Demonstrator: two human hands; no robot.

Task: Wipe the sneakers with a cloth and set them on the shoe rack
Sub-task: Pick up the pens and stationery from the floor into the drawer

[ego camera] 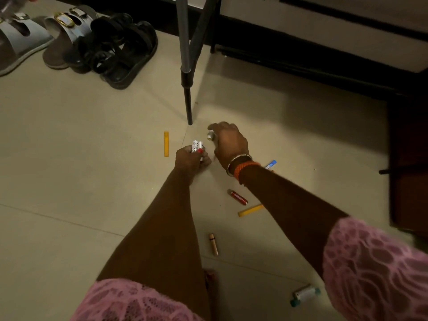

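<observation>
Sneakers are not seen; grey buckled sandals (22, 35) and black strappy sandals (120, 48) are lined up at upper left on the tiled floor (69, 158). Two white batteries (197, 145) are gripped by the left hand (191, 158); another battery (210, 136) is pinched by the right hand (229, 141).

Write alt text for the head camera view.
Two hands gather small batteries off a tiled floor: the left hand grips two white batteries, the right hand pinches another. More batteries and sandals lie around.
</observation>
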